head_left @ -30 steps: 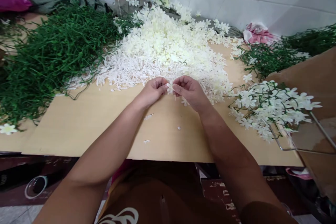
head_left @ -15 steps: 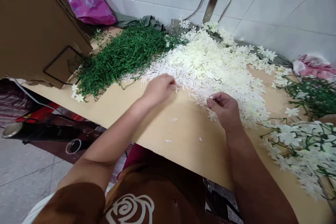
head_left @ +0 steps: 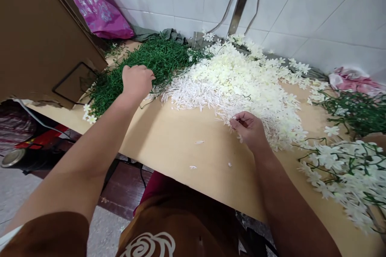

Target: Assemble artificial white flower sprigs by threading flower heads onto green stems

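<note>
Half a second ago the left hand (head_left: 137, 81) was at the near edge of the white flower pile; it has since swung out to the left and now rests, fingers curled downward, on the heap of green plastic stems (head_left: 144, 64) at the table's far left. Whether it has gripped a stem cannot be told, since the fingertips are hidden. The right hand (head_left: 249, 128) has barely moved, staying at the front edge of the pile of cream-white artificial flowers (head_left: 241, 80), thumb and fingers pinched narrowly on a small white blossom. Finished flower sprays (head_left: 340, 168) lie to the right on the tan table (head_left: 169, 144). A brown cardboard box (head_left: 39, 36) stands at the left, just beside the stems.
</note>
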Tool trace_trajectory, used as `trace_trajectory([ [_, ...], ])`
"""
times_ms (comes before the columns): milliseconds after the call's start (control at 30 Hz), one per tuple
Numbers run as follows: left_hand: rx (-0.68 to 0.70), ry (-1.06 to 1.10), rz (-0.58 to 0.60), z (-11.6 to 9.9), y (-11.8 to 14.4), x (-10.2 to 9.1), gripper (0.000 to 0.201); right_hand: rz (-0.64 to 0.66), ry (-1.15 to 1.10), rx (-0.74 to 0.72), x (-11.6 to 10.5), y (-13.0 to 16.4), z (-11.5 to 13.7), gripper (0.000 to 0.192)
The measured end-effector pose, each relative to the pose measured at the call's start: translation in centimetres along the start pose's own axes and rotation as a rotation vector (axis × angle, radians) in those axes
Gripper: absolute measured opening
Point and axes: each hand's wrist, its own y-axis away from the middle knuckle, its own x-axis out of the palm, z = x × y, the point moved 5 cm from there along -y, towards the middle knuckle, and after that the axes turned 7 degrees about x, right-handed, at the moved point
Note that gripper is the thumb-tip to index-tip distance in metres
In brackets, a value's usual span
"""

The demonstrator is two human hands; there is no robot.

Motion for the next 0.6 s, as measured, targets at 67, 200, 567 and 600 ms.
trace_trajectory([
  [67, -0.014, 0.089, -0.044, 0.2, -0.9, -1.4, 0.029, 0.0, -0.009, 0.007, -0.1, 0.0, 0.0, 0.021],
  [200, -0.017, 0.21, -0.211, 0.1, -2.6, -4.2, 0.02, -0.005, -0.043, 0.026, -0.2, 0.1, 0.1, 0.024],
  [567, -0.076, 1.315, 0.143, -12.9, 1.3, 0.4, 0.012, 0.079, -0.36, 0.084, 0.4, 0.2, 0.3, 0.039],
  [600, -0.084, 1.365, 0.283, -14.8, 2.6, 1.6, 0.012, 0.093, -0.383, 0.092, 0.6, 0.2, 0.2, 0.039],
])
